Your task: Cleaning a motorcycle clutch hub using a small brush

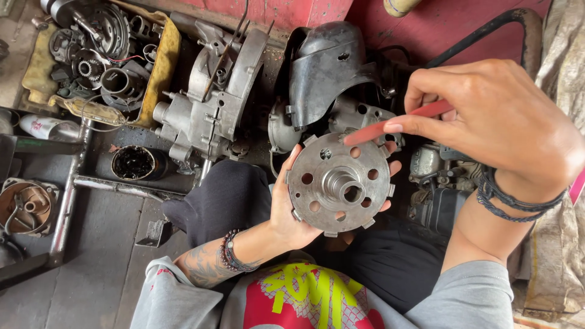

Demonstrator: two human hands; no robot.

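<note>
Left hand: the left hand cradles a round metal clutch hub from below and from the side, palm under the disc, fingers curled round its far rim, fingertips showing at the right edge.
Right hand: the right hand pinches a red-handled tool between thumb and forefinger, the other fingers folded in; the tool's tip touches the upper rim of the disc.
Disc: one piece, held face up over the person's lap, just in front of the dark trousers; a raised central boss with a bore, a ring of round holes about it (I count eight or so) and small tabs along the edge.
Behind the disc: a grey engine casing stands on the floor at centre, and just right of it a dark curved cover sits atop another engine part, partly hidden by the disc and the right hand.
Far left: a yellow tray holds a heap of gears, rings and small parts, too many and too tangled to count.
Floor: one small round tin of black grease lies beside a steel frame; one rusty round housing rests at the left edge.
Right edge: a black hose curves against the red wall; grimy cloth hangs beside the right arm.
Wrists: a beaded bracelet on the left, dark cords on the right.
</note>
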